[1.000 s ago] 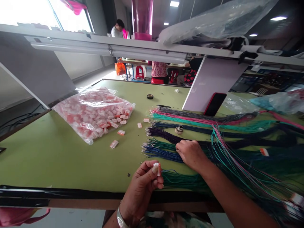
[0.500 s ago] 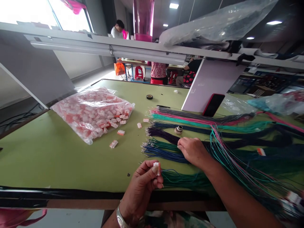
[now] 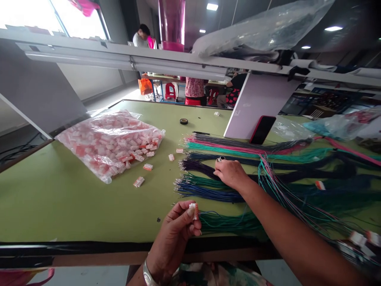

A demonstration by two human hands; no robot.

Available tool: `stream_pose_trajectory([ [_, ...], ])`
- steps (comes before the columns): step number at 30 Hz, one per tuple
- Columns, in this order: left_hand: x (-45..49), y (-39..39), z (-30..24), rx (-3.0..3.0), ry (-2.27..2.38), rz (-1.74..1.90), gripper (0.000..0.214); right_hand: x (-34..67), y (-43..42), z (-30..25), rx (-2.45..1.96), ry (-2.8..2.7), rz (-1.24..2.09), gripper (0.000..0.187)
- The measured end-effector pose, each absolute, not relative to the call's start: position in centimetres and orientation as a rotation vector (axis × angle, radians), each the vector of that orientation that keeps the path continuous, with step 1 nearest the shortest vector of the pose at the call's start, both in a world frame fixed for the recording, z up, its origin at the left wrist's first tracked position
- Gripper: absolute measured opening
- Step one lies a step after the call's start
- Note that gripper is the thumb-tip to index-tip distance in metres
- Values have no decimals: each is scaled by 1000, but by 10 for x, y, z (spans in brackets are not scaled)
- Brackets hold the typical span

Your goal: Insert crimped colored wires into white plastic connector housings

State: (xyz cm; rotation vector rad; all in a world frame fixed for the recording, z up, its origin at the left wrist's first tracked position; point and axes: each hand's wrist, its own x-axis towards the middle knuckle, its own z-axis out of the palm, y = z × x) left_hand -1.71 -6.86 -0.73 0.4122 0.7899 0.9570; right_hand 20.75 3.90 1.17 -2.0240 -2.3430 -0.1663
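Observation:
My left hand (image 3: 181,222) pinches a small white and orange plastic connector (image 3: 194,211) between thumb and fingers near the front edge of the table. A thin blue wire (image 3: 208,213) seems to run from the connector to the right. My right hand (image 3: 230,173) reaches over the wire bundles, its fingers pressed together at the dark purple wires (image 3: 198,168); whether a wire is between the fingertips cannot be made out. Just below lie green wires (image 3: 195,178) and blue wires (image 3: 199,191), their metal-tipped ends pointing left. Another green bundle (image 3: 229,223) lies beside my left hand.
A clear bag of connectors (image 3: 107,139) lies at the left, with loose connectors (image 3: 139,182) near it. Black tape (image 3: 183,121) and a pen (image 3: 201,133) lie farther back. A phone (image 3: 262,130) leans on the shelf's upright panel (image 3: 248,103). Grey, pink and turquoise wires (image 3: 220,147) lie behind.
My right hand has shifted slightly up and left along the dark wires, now partly covering the small round object behind it. My left hand still holds the connector. The whole view has shifted slightly.

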Motion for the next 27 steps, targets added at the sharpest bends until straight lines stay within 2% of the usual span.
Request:
stream_pose_trajectory([
  [7,-17,-70,-7,413,776,956,22,225,6,16,-1952,-2402,-1,8],
  [14,-17,-72,-8,408,787,951,21,234,-7,4,-1807,-2449,86,12],
  [19,-17,-71,-8,417,790,956,19,244,-15,4,-1747,-2318,152,14],
  [23,-16,-71,-7,425,806,953,19,241,-23,7,-1681,-2226,289,6],
  [27,-16,-72,-7,436,808,951,18,236,-24,8,-1558,-1985,453,17],
])
